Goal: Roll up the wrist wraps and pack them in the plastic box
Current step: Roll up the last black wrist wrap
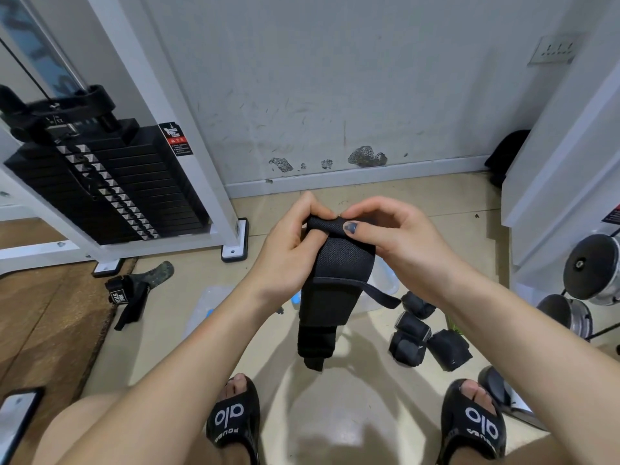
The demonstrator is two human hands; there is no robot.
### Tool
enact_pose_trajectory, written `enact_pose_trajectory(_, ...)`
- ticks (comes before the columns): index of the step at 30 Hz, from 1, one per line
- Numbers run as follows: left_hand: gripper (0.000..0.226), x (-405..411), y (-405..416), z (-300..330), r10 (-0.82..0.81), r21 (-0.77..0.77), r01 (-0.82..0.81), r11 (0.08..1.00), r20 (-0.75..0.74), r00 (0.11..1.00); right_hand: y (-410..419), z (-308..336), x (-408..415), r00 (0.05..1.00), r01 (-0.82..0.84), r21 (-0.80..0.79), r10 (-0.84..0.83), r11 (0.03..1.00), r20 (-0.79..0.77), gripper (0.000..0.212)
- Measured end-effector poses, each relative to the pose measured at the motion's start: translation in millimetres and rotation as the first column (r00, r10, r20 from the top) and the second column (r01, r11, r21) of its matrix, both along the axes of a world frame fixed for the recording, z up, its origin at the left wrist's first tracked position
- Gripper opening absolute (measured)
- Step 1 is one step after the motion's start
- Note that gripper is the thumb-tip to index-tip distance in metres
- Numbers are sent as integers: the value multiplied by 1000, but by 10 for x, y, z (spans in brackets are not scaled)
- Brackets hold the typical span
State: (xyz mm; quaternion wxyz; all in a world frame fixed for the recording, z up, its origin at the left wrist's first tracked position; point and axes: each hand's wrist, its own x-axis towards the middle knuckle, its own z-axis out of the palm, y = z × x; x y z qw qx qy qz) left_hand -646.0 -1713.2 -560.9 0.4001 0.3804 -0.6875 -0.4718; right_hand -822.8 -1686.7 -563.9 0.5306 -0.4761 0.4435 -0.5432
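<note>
A long black wrist wrap point(330, 283) hangs in front of me above the floor. My left hand point(292, 250) and my right hand point(389, 233) both pinch its top edge, which is folded over into a small roll. Its thin loop strap trails off to the right. Behind the wrap sits the clear plastic box point(385, 280), mostly hidden. The box's clear lid point(208, 307) lies flat to the left. Three rolled black wraps point(426, 333) lie on the floor at the right. Another unrolled wrap point(129, 297) with white lettering lies at the left.
A black weight stack point(100, 182) in a white frame stands at the left, its foot point(235, 243) near my hands. Chrome dumbbells point(593, 273) sit at the right edge. A phone point(16, 417) lies at the bottom left. My feet in black slides point(235, 421) rest below.
</note>
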Motion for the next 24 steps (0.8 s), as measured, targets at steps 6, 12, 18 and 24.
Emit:
enact_pose_trajectory(6, 16, 1, -14, 54, -63, 180, 91, 980, -155, 986, -23, -25, -27, 998, 67, -59, -67, 996, 6, 17)
enact_pose_trajectory(12, 11, 0, -27, 22, -50, 134, 68, 989, -134, 990, -8, -7, -30, 996, 91, -74, -92, 993, -12, 23)
enact_pose_trajectory(18, 22, 17, -16, 44, -40, 134, 56, 989, -119, 992, 8, 52, -80, 1000, -30, 88, 30, 996, -3, 18)
enact_pose_trajectory(24, 18, 43, -58, 55, -66, 26, 67, 997, -36, 997, -7, 4, -57, 999, 15, -33, -17, 999, -46, 23)
